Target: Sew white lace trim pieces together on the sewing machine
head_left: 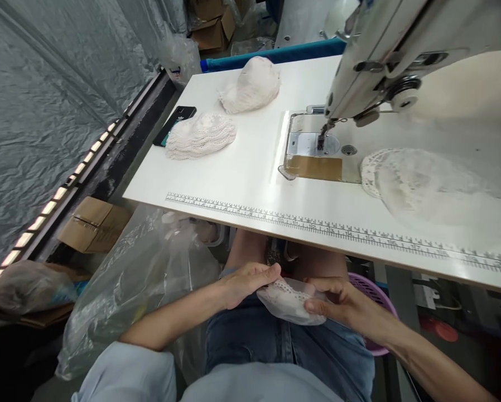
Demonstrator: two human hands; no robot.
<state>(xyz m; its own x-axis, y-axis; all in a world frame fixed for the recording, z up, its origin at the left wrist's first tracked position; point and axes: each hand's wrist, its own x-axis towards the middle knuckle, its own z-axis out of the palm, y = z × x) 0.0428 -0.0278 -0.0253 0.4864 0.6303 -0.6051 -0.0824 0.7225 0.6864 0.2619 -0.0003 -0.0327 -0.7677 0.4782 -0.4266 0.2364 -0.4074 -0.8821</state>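
Over my lap, below the table's front edge, I hold a white lace-edged fabric piece (290, 304), partly sheer. My left hand (250, 282) pinches its upper left corner between thumb and fingers. The thumb and fingers of my right hand (338, 301) grip its right side. Above, on the white table, stands a sewing machine (328, 131) with its needle area over a metal plate. To the right of the plate lies a pile of similar white lace pieces (422, 178).
A stack of lace pieces (202, 135) lies at the table's left, partly over a dark phone-like object (183, 113). Another white bundle (254, 85) sits behind it. A printed ruler (275, 216) runs along the front edge. A purple basket (374, 298) and plastic bag (129, 290) are below.
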